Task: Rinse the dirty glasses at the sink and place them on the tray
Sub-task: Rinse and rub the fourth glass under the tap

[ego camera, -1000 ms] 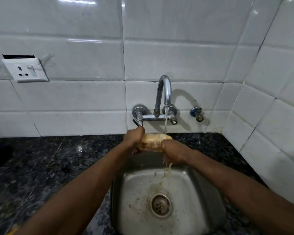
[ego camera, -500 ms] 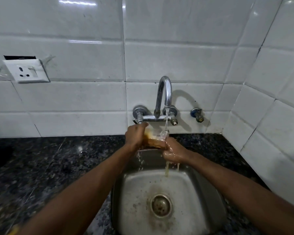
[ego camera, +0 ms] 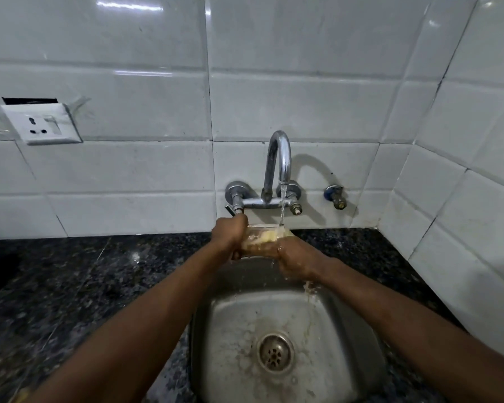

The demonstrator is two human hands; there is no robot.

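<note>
A clear glass [ego camera: 264, 237] smeared with yellowish residue is held over the steel sink [ego camera: 224, 321], right under the running stream from the chrome tap [ego camera: 280, 161]. My left hand [ego camera: 229, 235] grips its left side. On the right, my right hand [ego camera: 293, 255] wraps round the other side, wet, with murky water dripping from it into the basin. Most of the glass is hidden by my fingers. No tray is in view.
A dark speckled granite counter [ego camera: 85, 286] surrounds the sink. White wall tiles rise behind and on the right. A wall socket [ego camera: 41, 123] sits at the left, and a small angle valve [ego camera: 336, 196] is right of the tap. The drain [ego camera: 275, 351] lies mid-basin.
The glass has been turned and shifted slightly under the stream between my hands. Murky water keeps running down into the basin. Both hands stay at the same spot.
</note>
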